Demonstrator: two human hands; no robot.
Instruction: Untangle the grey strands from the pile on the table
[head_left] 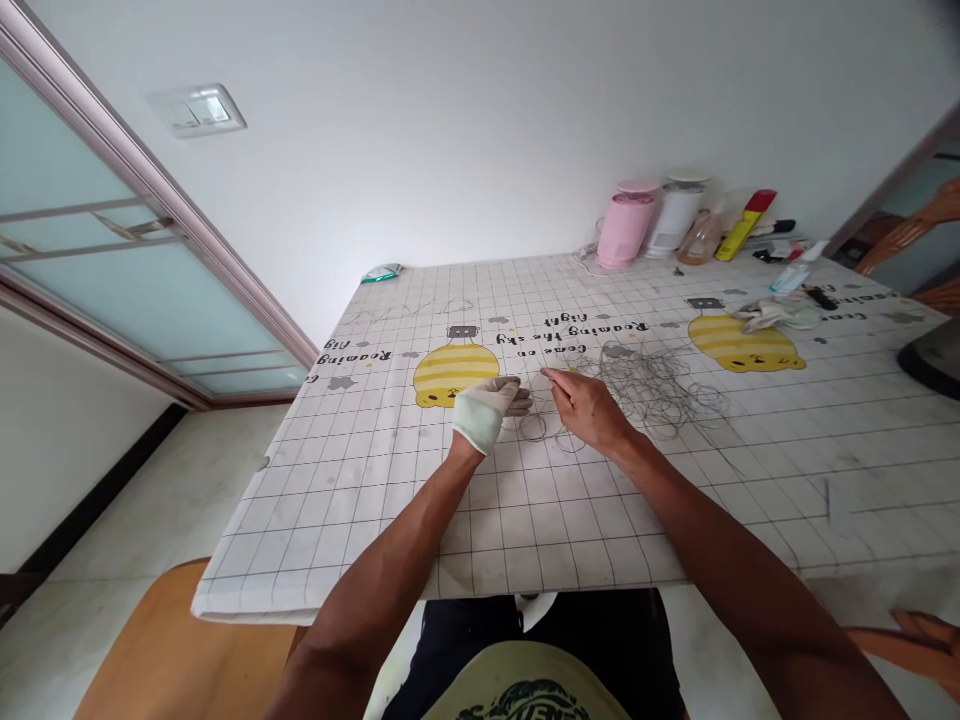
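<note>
My left hand, in a pale glove with a mint cuff, is over the table near a printed yellow bear. Its fingers are curled together, and what they hold is too small to make out. Just to the right is my bare right hand, closed in a pinch with thumb and index finger; thin wire seems to be at its fingertips. A tangled heap of thin dark wire lies beside and behind my right hand. Loose loops of the wire spread between and below the two hands on the checked tablecloth.
Along the wall stand a pink device, a white device, a bottle and a yellow can. A cloth and a spray bottle are at the right. A green packet lies at the back left corner.
</note>
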